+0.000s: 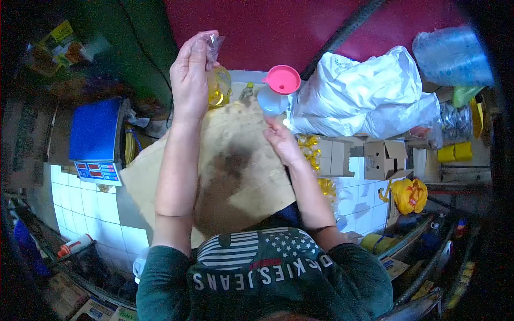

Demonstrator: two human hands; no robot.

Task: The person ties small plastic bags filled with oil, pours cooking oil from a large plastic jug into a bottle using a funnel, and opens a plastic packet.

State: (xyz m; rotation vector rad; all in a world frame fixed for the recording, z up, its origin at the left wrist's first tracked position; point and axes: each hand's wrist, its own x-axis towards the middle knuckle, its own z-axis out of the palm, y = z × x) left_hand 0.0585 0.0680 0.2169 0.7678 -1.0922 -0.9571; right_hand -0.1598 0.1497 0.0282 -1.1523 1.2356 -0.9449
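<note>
The left hand (190, 77) is raised above the far edge of the cardboard sheet (251, 182), its fingers pinched closed on a crumpled clear plastic bag (214, 48). Just behind and beside that wrist sits a bulging, see-through container of yellow liquid (220, 88), partly covered by the hand.

The right hand (282, 142) is lower and farther to the right, over the sheet's edge, with its fingers curled together. Its fingertips reach the underside of a light blue cup (272, 100); the view is small and soft there, so I cannot tell whether they grip it or only overlap it. A pink funnel (284, 79) shows right above the cup, and a small bottle with a yellow cap (247, 90) stands to the left of both.

The cardboard sheet carries a broad dark stain. To its left is a digital scale (96, 134) with a blue platform. To its right lie large white plastic sacks (364, 91); nearer the person are yellow packets (310, 152), an open cardboard box (383, 160) and a yellow plastic bag (409, 195).
</note>
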